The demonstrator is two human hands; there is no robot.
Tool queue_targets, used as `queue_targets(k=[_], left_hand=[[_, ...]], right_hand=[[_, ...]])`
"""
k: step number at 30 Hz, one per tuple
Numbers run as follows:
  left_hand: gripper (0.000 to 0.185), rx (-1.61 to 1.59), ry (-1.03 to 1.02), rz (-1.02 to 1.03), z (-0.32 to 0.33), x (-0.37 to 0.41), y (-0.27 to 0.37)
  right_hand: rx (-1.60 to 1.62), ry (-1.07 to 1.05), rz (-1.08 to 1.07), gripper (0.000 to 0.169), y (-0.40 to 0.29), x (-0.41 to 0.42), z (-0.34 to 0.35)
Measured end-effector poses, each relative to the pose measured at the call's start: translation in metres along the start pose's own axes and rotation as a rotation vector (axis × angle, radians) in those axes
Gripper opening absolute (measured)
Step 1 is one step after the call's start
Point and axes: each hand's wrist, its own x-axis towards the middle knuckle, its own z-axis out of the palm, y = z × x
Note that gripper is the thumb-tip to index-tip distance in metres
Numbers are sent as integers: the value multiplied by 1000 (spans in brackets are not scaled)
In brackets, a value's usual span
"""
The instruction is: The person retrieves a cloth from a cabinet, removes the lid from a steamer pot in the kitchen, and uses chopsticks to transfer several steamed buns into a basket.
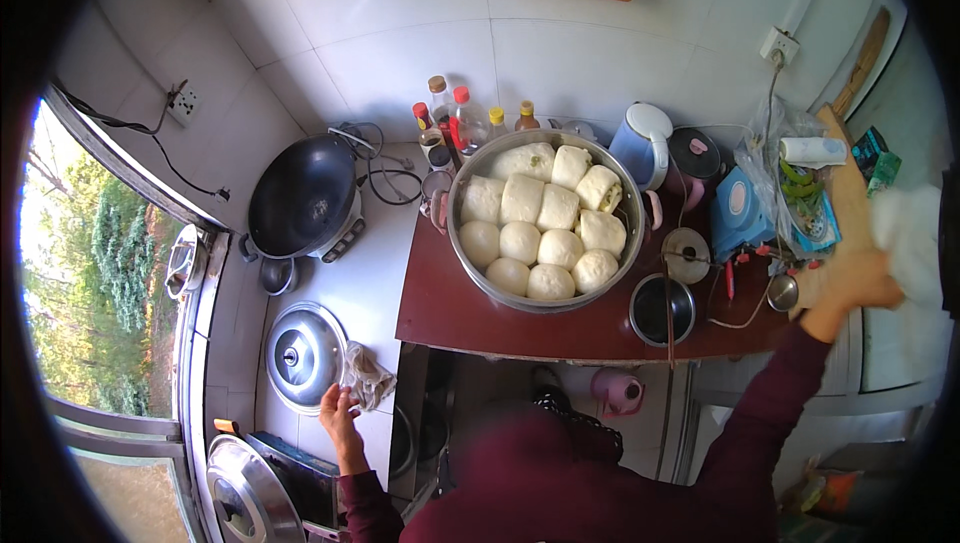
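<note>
My left hand (341,415) is at the near edge of a domed metal lid (306,357), beside a crumpled grey-brown cloth (367,376); its fingers are slightly bent and apart, with nothing in them. Far out to the right, my right hand (866,280) is blurred and grips a white cloth or bag (911,239), whose material is unclear. Between the hands, a large round steamer pot (491,289) stands on the dark red table (465,329). In it lie several pale buns, round ones (551,282) at the near side and folded rolls (522,198) behind.
A black wok (304,194) sits on the left counter. Sauce bottles (469,119), an electric kettle (641,142) and a blue appliance (741,209) line the back. A dark bowl (661,310) stands near the table's front edge. Another lid (251,494) leans at lower left.
</note>
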Motion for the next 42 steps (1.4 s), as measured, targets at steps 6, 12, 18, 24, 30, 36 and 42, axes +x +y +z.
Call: queue_targets(k=[6,12,18,24,30,36,42], left_hand=[[35,73,-242,9,43,-27,-3],[34,98,-346,-38,57,-52,3],[34,94,-324,-45,52,-75,-4],[35,82,-273,-88,41,-83,-27],[37,52,-240,-130,30,-90,-33],[38,-10,-286,-133,43,-93,-19],[78,-170,-817,16,97,-102,50]], right_hand=[[1258,-1181,-1770,30,-83,-135,-72],[1776,-1438,-704,31,-38,-46,33],[1961,-268,597,40,-11,48,42],[1943,343,564,36,-103,15,-2],[1595,-1319,-1909,24,-160,-157,-153],[1385,-2061,-1924,35,-104,-156,-202],[1930,-1736,-1382,28,-115,-239,-236]])
